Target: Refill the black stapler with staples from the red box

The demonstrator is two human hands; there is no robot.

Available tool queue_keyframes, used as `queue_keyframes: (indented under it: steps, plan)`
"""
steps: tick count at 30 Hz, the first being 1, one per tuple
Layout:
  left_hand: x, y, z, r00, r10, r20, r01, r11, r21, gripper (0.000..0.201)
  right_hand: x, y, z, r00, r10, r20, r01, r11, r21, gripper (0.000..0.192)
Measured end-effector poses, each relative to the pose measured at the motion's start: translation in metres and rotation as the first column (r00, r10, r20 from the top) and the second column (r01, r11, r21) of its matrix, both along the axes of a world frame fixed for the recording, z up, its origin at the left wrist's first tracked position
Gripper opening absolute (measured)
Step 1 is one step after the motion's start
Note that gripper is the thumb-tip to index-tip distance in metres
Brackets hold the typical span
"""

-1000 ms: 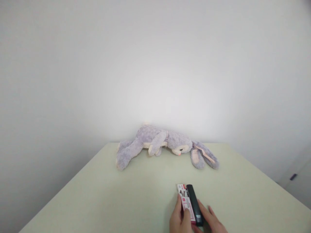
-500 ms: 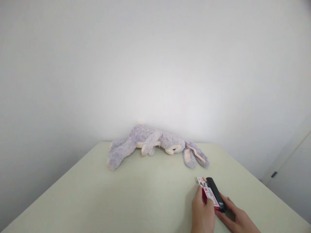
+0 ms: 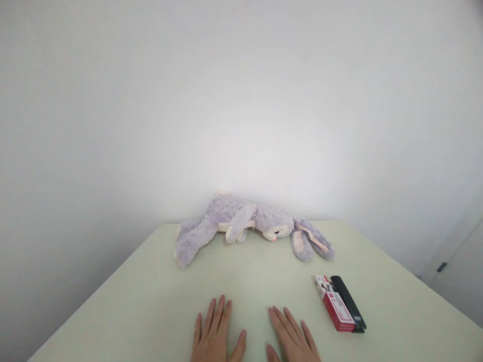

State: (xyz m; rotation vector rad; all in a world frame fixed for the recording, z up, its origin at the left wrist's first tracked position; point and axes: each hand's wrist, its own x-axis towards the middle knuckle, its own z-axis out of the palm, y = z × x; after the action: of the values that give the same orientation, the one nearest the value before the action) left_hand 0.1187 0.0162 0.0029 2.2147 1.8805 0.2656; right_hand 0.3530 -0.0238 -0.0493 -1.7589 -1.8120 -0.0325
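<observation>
My left hand [image 3: 216, 334] lies palm down on the pale green table [image 3: 151, 301] at the near edge, fingers spread, holding nothing. To its right my right hand [image 3: 292, 336] also rests flat with the fingers stretched out. Farther right, apart from both hands, lie a red and white box [image 3: 340, 310] and, touching its right side, a black stapler [image 3: 347, 301]. Just beyond the red box sits a smaller white box [image 3: 324, 285] with a picture on it.
A grey-purple plush rabbit [image 3: 241, 216] lies on its side along the table's far edge, its ears to the right. Behind it rises a white wall [image 3: 241, 100]. A white door or panel [image 3: 462, 271] with a dark fitting stands at the right.
Both hands have let go of the boxes and stapler and moved left to lie flat on the table. The view has shifted slightly left, so things appear farther right.
</observation>
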Motion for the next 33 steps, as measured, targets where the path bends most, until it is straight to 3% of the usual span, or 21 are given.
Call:
queue_keyframes:
  steps: [3, 6, 12, 22, 33]
  plan:
    - [0.006, 0.002, 0.012, 0.994, 0.054, -0.094, -0.053, 0.998, 0.015, 0.077, -0.027, 0.022, 0.021, 0.987, 0.055, 0.153, -0.043, 0.996, -0.083, 0.06]
    - [0.008, 0.004, 0.013, 0.993, 0.044, -0.11, -0.043, 0.999, 0.013, 0.077, -0.028, 0.028, 0.034, 0.979, 0.094, 0.181, -0.071, 0.989, -0.128, 0.062]
    - [0.002, 0.007, 0.005, 0.995, 0.039, -0.088, -0.039, 0.999, 0.001, 0.077, -0.024, 0.029, 0.027, 0.979, 0.09, 0.183, -0.063, 0.986, -0.152, 0.062]
    - [0.003, 0.005, 0.006, 0.994, 0.036, -0.102, -0.036, 0.999, 0.006, 0.077, -0.022, 0.028, 0.033, 0.977, 0.11, 0.182, -0.066, 0.971, -0.231, 0.062]
    - [0.003, 0.005, 0.006, 0.995, 0.037, -0.094, -0.037, 0.999, 0.003, 0.077, -0.021, 0.027, 0.031, 0.978, 0.115, 0.174, -0.074, 0.971, -0.226, 0.062]
